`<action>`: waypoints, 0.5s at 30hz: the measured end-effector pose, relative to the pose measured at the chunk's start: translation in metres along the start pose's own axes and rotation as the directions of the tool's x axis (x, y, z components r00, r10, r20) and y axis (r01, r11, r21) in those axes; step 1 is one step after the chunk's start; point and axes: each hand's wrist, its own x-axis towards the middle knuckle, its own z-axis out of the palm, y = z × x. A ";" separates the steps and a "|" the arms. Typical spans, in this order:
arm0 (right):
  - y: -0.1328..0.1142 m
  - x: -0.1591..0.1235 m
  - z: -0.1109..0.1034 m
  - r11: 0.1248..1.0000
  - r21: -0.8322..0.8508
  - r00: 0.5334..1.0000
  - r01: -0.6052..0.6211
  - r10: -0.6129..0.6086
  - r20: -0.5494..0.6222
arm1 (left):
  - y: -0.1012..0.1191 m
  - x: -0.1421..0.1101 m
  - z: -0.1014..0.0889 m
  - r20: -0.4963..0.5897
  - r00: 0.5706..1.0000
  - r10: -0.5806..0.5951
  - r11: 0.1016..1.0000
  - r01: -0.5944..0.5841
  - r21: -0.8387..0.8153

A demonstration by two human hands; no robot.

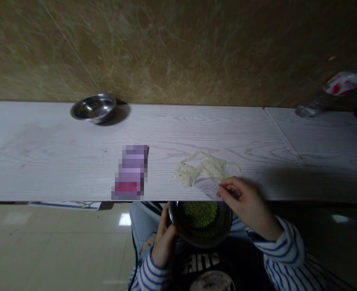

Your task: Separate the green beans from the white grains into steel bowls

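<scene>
My left hand [164, 242] grips the left rim of a steel bowl [207, 241], held just below the table's front edge over my lap. Small green beans [200, 213], like mung beans, lie in the bowl. Between thumb and fingers, my right hand [243, 200] pinches a clear plastic protractor [208, 187] with curved markings. The protractor lies low over the tabletop, its far edge against a spread heap of white rice [207, 166]. A few dark specks show among the grains.
A phone-shaped, pixelated item [130, 171] lies left of the rice. Another steel bowl [94, 108] stands farther back on the white table [45, 157], near the marbled wall [178, 52]. At the back right, a clear plastic bottle [326, 95] with a red and white label leans or stands.
</scene>
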 end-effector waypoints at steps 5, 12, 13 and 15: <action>-0.001 0.001 0.006 1.000 0.017 1.000 0.013 -0.013 0.028 | 0.001 -0.001 -0.002 -0.028 1.000 0.005 1.000 -0.004 0.021; -0.008 0.000 0.015 0.997 0.031 0.996 0.072 -0.073 0.047 | 0.008 -0.002 0.006 -0.018 1.000 0.007 0.999 -0.006 0.036; -0.009 0.000 0.015 0.996 0.039 0.996 0.075 -0.077 0.049 | 0.008 -0.003 0.007 -0.026 1.000 0.007 1.000 -0.006 0.027; -0.009 -0.001 0.013 0.997 0.048 0.997 0.067 -0.069 0.043 | 0.008 -0.004 0.008 -0.037 0.999 0.004 1.000 -0.003 0.011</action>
